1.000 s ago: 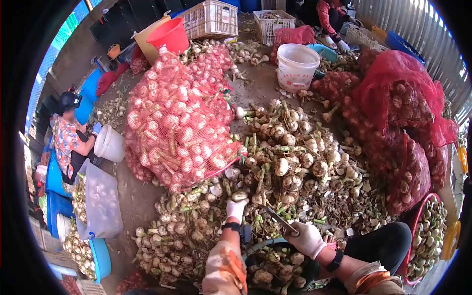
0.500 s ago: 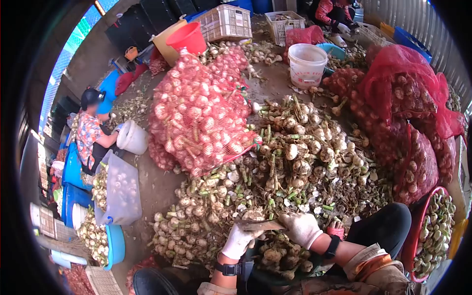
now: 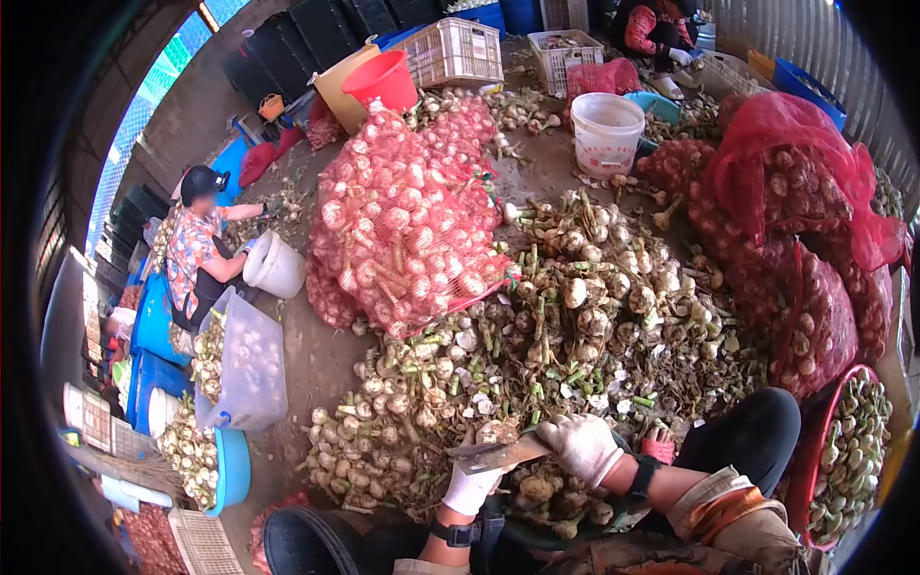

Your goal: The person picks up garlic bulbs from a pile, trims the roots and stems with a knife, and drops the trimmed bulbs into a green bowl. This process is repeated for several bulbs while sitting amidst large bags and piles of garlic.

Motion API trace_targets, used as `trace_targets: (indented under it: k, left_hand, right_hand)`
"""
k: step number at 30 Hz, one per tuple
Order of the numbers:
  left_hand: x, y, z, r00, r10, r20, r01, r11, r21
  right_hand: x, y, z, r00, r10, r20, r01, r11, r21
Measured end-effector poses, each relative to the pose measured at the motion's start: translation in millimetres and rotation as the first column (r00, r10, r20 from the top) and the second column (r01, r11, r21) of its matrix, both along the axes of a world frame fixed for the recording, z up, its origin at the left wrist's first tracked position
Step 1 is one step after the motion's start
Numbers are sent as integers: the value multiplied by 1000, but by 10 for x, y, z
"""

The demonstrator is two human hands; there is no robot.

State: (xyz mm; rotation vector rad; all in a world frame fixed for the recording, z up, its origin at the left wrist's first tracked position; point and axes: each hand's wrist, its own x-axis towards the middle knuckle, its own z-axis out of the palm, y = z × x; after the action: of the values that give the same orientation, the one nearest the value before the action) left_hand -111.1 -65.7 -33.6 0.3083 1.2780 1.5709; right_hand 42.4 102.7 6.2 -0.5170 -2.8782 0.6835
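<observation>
My right hand [image 3: 583,444], in a whitish glove, is closed around the handle end of a broad-bladed knife [image 3: 500,454]. The blade points left and crosses in front of my left hand [image 3: 471,487], which is gloved too. A garlic bulb [image 3: 496,431] shows just above the blade, with the left fingers closed about it; the blade partly hides both. Right below, between my knees, more garlic bulbs [image 3: 539,491] lie in a dark container whose rim is mostly covered. Ahead of my hands spreads a heap of garlic with stalks [image 3: 585,287], mixed with cut stems and peelings.
A red net sack of garlic [image 3: 402,220] stands ahead; more net sacks [image 3: 815,307] lean at right. Beside my right knee is a red basin [image 3: 815,431] of cut stems. A co-worker [image 3: 203,249] sits left by a white bucket [image 3: 275,265]; another person [image 3: 656,34] is at the back.
The scene has shifted slightly right as my head turned. The knife blade now slopes down to the left and shows more of its face. The co-worker at left has stretched an arm out.
</observation>
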Motion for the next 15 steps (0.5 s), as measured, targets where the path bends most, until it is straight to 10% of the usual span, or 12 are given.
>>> trace_targets:
  k: [5, 7, 9, 11, 12, 13, 15]
  left_hand:
    - [133, 74, 455, 968, -96, -232, 100, 995, 3]
    - [146, 91, 565, 914, -180, -364, 177, 983, -42]
    - [-30, 22, 486, 985, -61, 161, 61, 998, 7]
    - [-60, 16, 516, 948, -208, -240, 159, 965, -208]
    - [-66, 46, 391, 966, -255, -35, 252, 965, -67]
    - [46, 130, 341, 822, -185, -539, 222, 975, 4]
    - [149, 180, 439, 718, -368, -591, 235, 927, -292]
  right_hand:
    - [2, 146, -328, 991, -40, -128, 59, 988, 145]
    - [43, 535, -584, 872, -336, 355, 274, 938, 214]
    - [73, 553, -441, 941, -319, 108, 312, 947, 78]
    - [6, 379, -176, 956, -294, 17, 294, 956, 20]
    - [2, 294, -80, 962, -274, 12, 274, 959, -69]
    - [-11, 227, -17, 967, -246, 60, 253, 953, -165]
    - [-58, 137, 144, 981, -138, -135, 107, 971, -213]
